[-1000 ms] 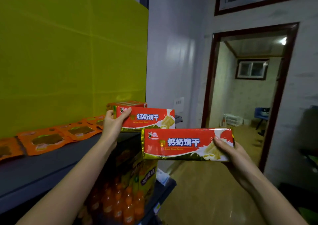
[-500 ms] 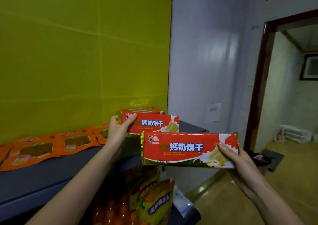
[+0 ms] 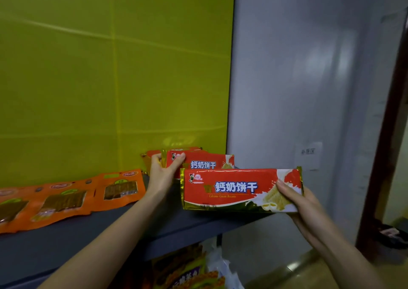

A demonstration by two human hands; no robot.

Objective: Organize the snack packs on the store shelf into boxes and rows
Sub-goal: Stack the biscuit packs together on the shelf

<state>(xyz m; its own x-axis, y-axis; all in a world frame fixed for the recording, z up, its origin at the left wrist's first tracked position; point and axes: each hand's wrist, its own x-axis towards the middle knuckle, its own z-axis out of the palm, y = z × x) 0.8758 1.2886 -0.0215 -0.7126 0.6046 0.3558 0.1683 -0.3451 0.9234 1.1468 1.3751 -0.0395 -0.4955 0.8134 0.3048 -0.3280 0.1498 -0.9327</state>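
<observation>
Two bare hands each hold one red biscuit pack over a dark grey shelf [image 3: 92, 233]. The right hand [image 3: 306, 207] grips the right end of the near biscuit pack [image 3: 231, 189], fingers [image 3: 284, 187] closed over its front and the pack lying level in the air, above the shelf's front edge and not resting on it. The left hand [image 3: 161, 173] holds the far biscuit pack [image 3: 205, 162] by its left end, the thumb curled over the front and the other fingers wrapped behind. This pack sits at the back right corner of the shelf, against a small stack of more red packs [image 3: 152, 154]; only their edges show, so I cannot count them. The near pack overlaps the lower part of the far one from this angle.

To the left on the same shelf lie orange snack pouches [image 3: 64, 200] in a loose, overlapping row, flat on their backs. Four are clearly visible, the leftmost cut off by the frame edge. Behind the shelf stands a yellow-green panel [image 3: 110, 67], and a pale grey wall [image 3: 298, 78] begins just right of it. On the shelf below, the tops of some yellow and orange bags [image 3: 183, 271] show, too blurred and hidden to count.
</observation>
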